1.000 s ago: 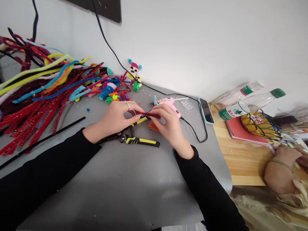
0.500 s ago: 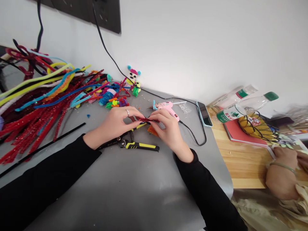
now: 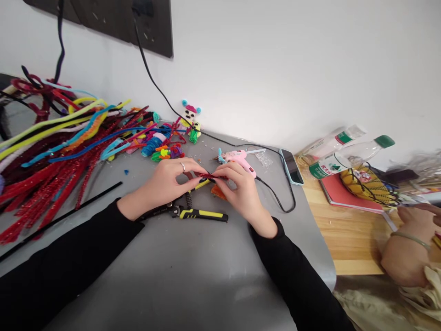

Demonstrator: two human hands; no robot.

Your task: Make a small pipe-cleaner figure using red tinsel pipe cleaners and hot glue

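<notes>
Between my two hands is a short red glittery pipe cleaner (image 3: 206, 175), largely covered by fingers. My left hand (image 3: 172, 179), with a ring on it, pinches its left part. Thumb and fingertips of my right hand (image 3: 236, 186) close on the right part, so the hands almost meet. Under them on the grey table lies a pair of yellow-and-black wire cutters (image 3: 203, 214), handles spread, partly hidden by my left hand. Beside my right hand a bit of orange material (image 3: 218, 192) shows. Just beyond rests a pink glue gun (image 3: 241, 160) with a glue stick in its back.
Many coloured pipe cleaners (image 3: 69, 156) are heaped at the left, near small pipe-cleaner figures (image 3: 190, 115). A black cord (image 3: 161, 87) crosses the table's back to a phone (image 3: 291, 166). On the wooden table, right, are bottles (image 3: 330, 164), a yellow bag (image 3: 365, 186) and another person's hand (image 3: 409, 234).
My hands keep their pinch on the red pipe cleaner, fingers shifting slightly. The whole view has moved a little. At the right, the other person's hand has lifted and turned.
</notes>
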